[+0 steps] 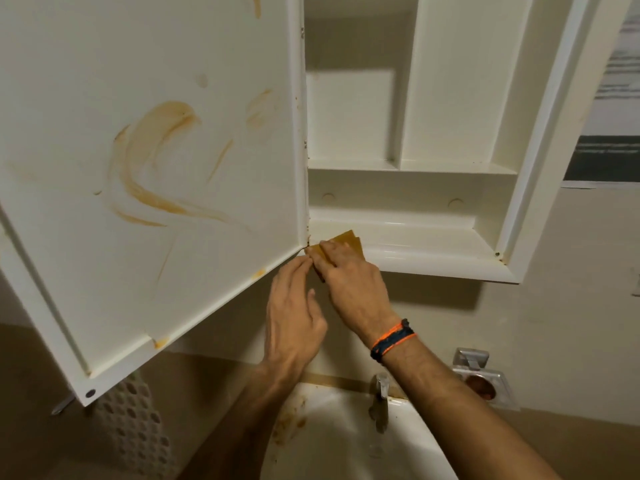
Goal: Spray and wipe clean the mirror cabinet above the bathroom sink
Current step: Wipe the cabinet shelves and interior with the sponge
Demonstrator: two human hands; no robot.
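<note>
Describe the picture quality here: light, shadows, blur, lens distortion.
Head view: dim, warm light; the cabinet casts a dark shadow on the wall beneath; wide-angle bending bows the open door and frame edges; upper shelves look soft, slightly smeared; both hands, left hand and right hand, stay fairly sharp.

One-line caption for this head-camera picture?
Right hand presses yellow cloth into open cabinet's bottom-left corner; left hand alongside.

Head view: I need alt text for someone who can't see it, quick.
A person's right hand presses a yellow cloth into the bottom left corner of an open white cabinet, with the left hand beside it at the door's lower edge. Orange-brown smears streak the inside of the open door; a stained sink sits below.
</note>
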